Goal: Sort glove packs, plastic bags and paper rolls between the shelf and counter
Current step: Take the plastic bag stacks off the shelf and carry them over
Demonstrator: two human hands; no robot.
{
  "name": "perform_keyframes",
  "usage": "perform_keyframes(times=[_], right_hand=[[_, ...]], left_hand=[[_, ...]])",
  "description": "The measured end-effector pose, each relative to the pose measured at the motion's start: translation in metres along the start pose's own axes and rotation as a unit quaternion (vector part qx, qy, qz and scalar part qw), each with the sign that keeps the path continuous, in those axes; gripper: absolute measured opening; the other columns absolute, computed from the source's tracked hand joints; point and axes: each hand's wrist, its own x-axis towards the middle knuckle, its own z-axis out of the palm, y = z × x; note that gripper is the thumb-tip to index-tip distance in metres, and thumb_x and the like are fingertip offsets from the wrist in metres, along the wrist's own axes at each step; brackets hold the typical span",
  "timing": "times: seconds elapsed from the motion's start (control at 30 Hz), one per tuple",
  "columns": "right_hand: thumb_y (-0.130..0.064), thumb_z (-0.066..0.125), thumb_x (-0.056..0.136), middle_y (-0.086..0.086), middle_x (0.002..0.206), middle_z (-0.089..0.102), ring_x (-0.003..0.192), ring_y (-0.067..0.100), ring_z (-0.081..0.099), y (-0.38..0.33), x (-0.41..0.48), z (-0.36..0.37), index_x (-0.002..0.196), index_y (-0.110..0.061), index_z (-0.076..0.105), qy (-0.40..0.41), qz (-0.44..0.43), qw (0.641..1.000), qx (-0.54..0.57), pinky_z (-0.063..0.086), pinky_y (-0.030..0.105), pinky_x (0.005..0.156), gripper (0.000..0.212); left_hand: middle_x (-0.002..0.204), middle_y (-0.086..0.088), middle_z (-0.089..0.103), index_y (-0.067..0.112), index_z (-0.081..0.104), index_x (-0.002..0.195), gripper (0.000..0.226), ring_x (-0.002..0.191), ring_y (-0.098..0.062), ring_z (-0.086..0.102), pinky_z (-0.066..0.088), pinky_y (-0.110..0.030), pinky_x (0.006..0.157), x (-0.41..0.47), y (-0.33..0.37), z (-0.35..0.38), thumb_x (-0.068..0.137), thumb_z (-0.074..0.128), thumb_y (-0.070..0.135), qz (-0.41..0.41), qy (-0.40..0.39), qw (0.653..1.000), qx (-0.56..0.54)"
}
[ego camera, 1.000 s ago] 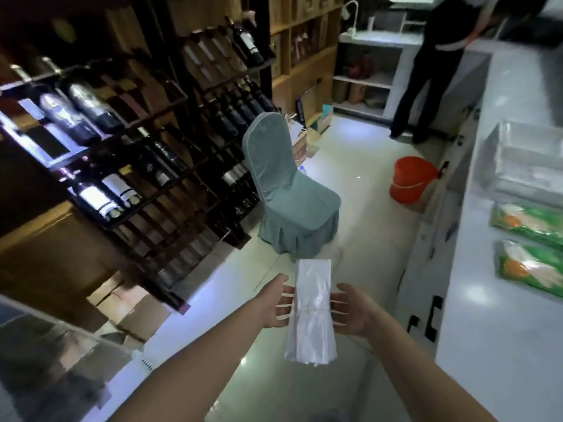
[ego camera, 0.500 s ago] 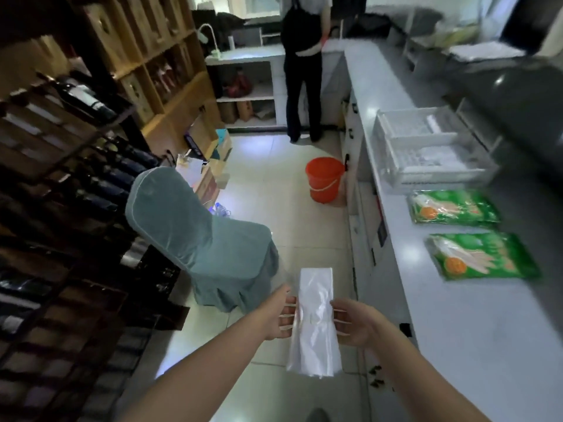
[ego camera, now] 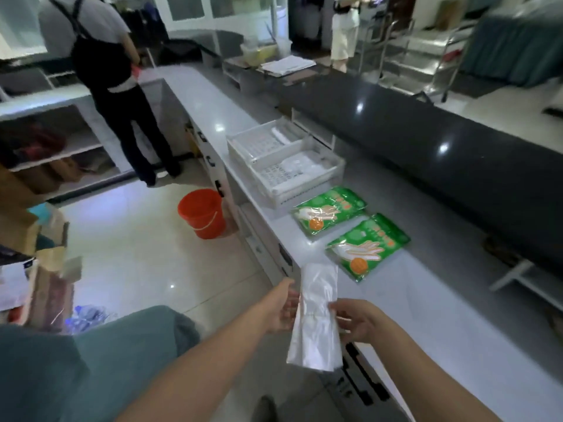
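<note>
A flat bundle of clear plastic bags hangs upright between both hands, just over the front edge of the white counter. My left hand holds its left edge with fingers behind it. My right hand holds its right edge, thumb on the front. Two green glove packs lie flat on the counter: the near glove pack just beyond the bundle, the far glove pack behind it.
White plastic trays with white items sit on the counter past the packs. An orange bucket stands on the floor. A teal-covered chair is at lower left. A person in dark clothes stands at the far end. A dark raised ledge runs on the right.
The view has swung right from the wine racks to the counter. Both hands have carried the bag bundle along and now hold it near the counter's front edge.
</note>
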Motion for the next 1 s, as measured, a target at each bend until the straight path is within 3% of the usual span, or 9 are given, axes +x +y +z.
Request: perform_keyframes(times=[0.2,0.3,0.43,0.57,0.7,0.8,0.87,0.93,1.0], right_hand=[[0.002,0.070,0.086,0.014,0.103,0.066,0.087,0.030,0.063,-0.010,0.004,-0.031,0.103,-0.003,0.068,0.093,-0.020,0.985,0.146,0.055,0.045,0.074,0.018],[-0.001,0.068,0.088,0.011,0.102,0.066,0.085,0.027,0.063,-0.008,0.004,-0.048,0.107,-0.007,0.068,0.138,-0.041,0.968,0.206,0.055,0.041,0.069,0.020],[-0.002,0.063,0.092,0.011,0.098,0.066,0.080,0.025,0.062,0.001,-0.001,-0.071,0.102,-0.008,0.069,0.189,-0.060,0.936,0.291,0.055,0.038,0.067,0.014],[0.000,0.064,0.090,0.013,0.096,0.066,0.079,0.028,0.062,-0.002,0.006,-0.101,0.101,-0.006,0.070,0.217,-0.074,0.913,0.337,0.055,0.038,0.064,0.014],[0.004,0.060,0.091,0.014,0.091,0.065,0.076,0.028,0.062,-0.019,0.016,-0.135,0.094,-0.004,0.068,0.226,-0.069,0.897,0.374,0.054,0.039,0.062,0.012],[0.005,0.063,0.088,0.021,0.097,0.069,0.085,0.035,0.066,-0.037,0.036,-0.154,0.103,0.004,0.069,0.227,-0.073,0.895,0.376,0.059,0.051,0.080,0.016],[0.005,0.066,0.085,0.023,0.097,0.069,0.084,0.037,0.067,-0.050,0.049,-0.167,0.103,0.006,0.069,0.234,-0.076,0.899,0.361,0.058,0.056,0.084,0.018],[0.006,0.066,0.082,0.022,0.086,0.068,0.073,0.034,0.066,-0.058,0.060,-0.175,0.096,0.007,0.068,0.236,-0.070,0.906,0.345,0.060,0.052,0.077,0.015],[0.007,0.065,0.079,0.017,0.068,0.063,0.052,0.027,0.060,-0.061,0.067,-0.180,0.084,0.005,0.065,0.256,-0.067,0.905,0.333,0.059,0.040,0.060,0.006]], left_hand=[[0.094,-0.009,0.065,0.012,0.064,0.103,0.039,0.087,-0.023,0.060,0.052,-0.032,0.078,0.044,0.049,0.044,0.093,0.048,0.046,-0.037,-0.092,0.987,0.127],[0.094,-0.008,0.068,0.011,0.065,0.100,0.036,0.087,-0.023,0.063,0.053,-0.032,0.075,0.058,0.065,0.074,0.092,0.052,0.044,-0.042,-0.140,0.969,0.199],[0.102,-0.008,0.070,0.011,0.066,0.101,0.044,0.094,-0.024,0.065,0.053,-0.034,0.076,0.073,0.071,0.117,0.095,0.051,0.052,-0.061,-0.181,0.946,0.262],[0.105,-0.010,0.069,0.011,0.067,0.110,0.041,0.094,-0.026,0.064,0.055,-0.036,0.082,0.094,0.078,0.160,0.098,0.048,0.046,-0.066,-0.216,0.931,0.287],[0.104,-0.011,0.067,0.007,0.062,0.122,0.044,0.089,-0.025,0.064,0.055,-0.034,0.080,0.110,0.090,0.196,0.100,0.046,0.041,-0.060,-0.223,0.934,0.274],[0.103,-0.010,0.068,0.008,0.061,0.123,0.041,0.087,-0.025,0.065,0.054,-0.034,0.078,0.117,0.098,0.219,0.100,0.046,0.038,-0.042,-0.216,0.935,0.277],[0.103,-0.009,0.068,0.011,0.061,0.118,0.035,0.087,-0.024,0.064,0.052,-0.033,0.078,0.124,0.104,0.232,0.102,0.044,0.037,-0.021,-0.206,0.934,0.290],[0.103,-0.006,0.065,0.014,0.061,0.114,0.031,0.087,-0.021,0.060,0.049,-0.033,0.077,0.134,0.109,0.238,0.102,0.044,0.037,-0.002,-0.181,0.932,0.315],[0.087,-0.001,0.057,0.016,0.058,0.105,0.022,0.069,-0.016,0.049,0.040,-0.028,0.063,0.146,0.109,0.238,0.099,0.047,0.033,0.008,-0.156,0.929,0.336]])
